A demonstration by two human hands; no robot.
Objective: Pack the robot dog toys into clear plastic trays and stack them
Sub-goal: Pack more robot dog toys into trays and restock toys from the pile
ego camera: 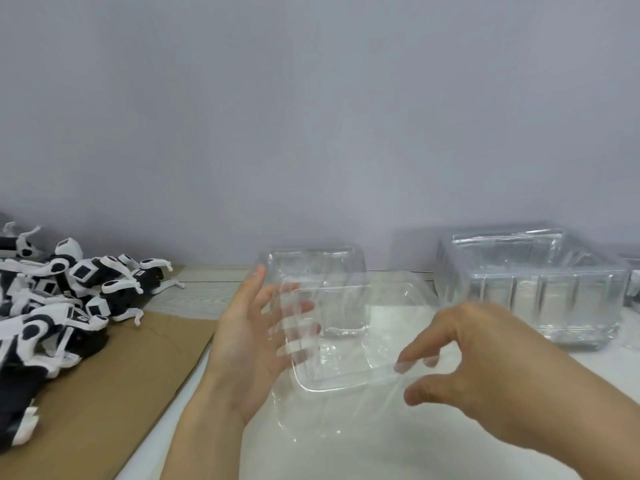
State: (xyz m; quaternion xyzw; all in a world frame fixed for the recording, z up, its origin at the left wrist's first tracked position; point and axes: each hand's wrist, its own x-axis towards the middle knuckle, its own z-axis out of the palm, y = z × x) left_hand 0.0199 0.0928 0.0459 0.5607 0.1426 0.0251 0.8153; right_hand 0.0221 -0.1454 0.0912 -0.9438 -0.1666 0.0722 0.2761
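**Two hands on one clear tray**

I see the left hand [252, 336] spread flat, its straight fingers pressed against the left side of a clear tray [349, 337] held above the tabletop [433, 455]. The right hand [464, 362] pinches the tray's near right rim between thumb and fingers. On a cardboard sheet [114, 396] along the left edge lies a heap of black-and-white robot dogs [59, 303]; I cannot count them. Toward the far right edge stands one stack of trays [533, 289], its number unclear.
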